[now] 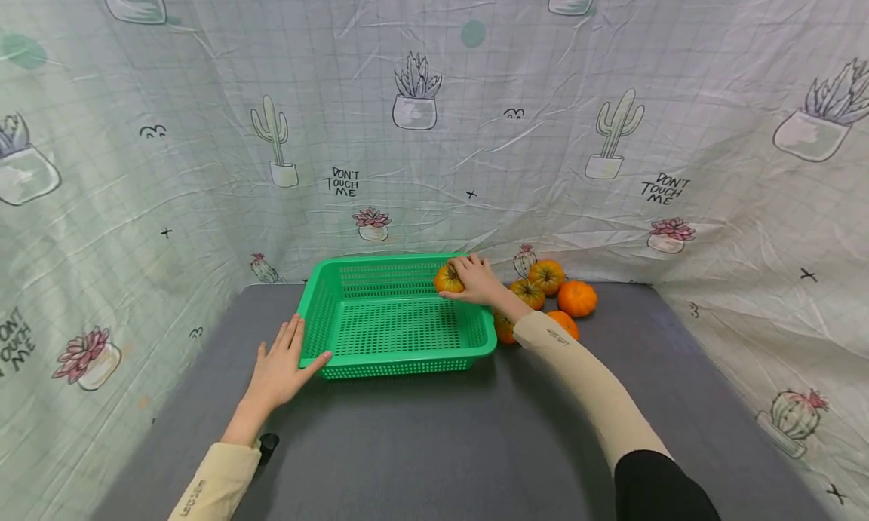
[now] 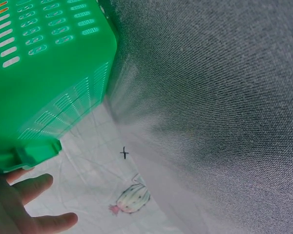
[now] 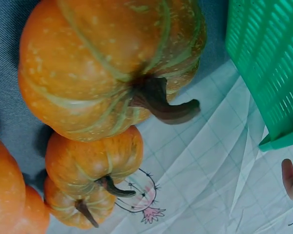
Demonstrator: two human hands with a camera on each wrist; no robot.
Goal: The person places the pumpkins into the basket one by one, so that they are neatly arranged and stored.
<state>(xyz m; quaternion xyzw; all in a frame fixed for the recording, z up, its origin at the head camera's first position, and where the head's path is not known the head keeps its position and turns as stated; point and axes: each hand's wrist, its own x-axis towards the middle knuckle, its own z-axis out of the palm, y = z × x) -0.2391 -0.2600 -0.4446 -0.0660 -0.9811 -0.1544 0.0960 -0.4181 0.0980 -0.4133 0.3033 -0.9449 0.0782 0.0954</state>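
A green plastic basket (image 1: 407, 363) with slotted sides stands on the grey table. My right hand (image 1: 478, 281) grips a small orange pumpkin (image 1: 448, 279) with greenish streaks, inside the basket's far right corner in the head view. The basket hides none of that pumpkin's top, and fingers cover its right side. At the near left corner, my left hand (image 1: 280, 369) lies against the basket rim with fingers spread and straight. In the left wrist view its fingertips (image 2: 36, 187) are beside the rim.
Several small pumpkins are grouped right of the basket, including a bright orange one (image 1: 577, 299) and a streaked one (image 1: 547, 277); my right forearm partly covers some. A large streaked pumpkin (image 3: 107, 63) fills much of the right wrist view. Behind hangs a cactus-print cloth (image 1: 475, 159).
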